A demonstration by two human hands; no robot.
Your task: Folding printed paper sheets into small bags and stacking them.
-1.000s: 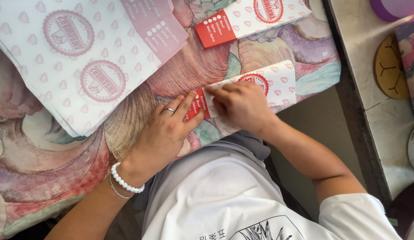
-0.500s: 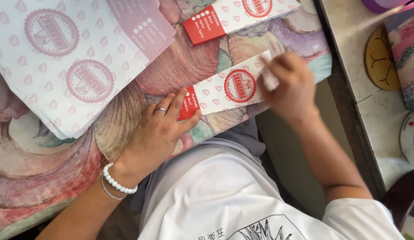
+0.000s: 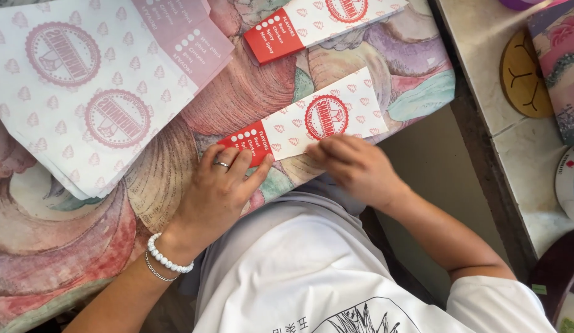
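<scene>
Pressing a folded paper sleeve (image 3: 311, 126) flat: left hand (image 3: 222, 188) pins red end, right hand (image 3: 355, 166) fingers flat on lower edge, nothing gripped; prob needs another crease pass next.

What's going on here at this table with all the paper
A person is folding a printed paper sleeve on a colourful patterned table. The left hand pins down its red end, and the right hand presses along its lower edge. A finished-looking second sleeve lies above, and a stack of flat printed sheets sits to the left.
</scene>
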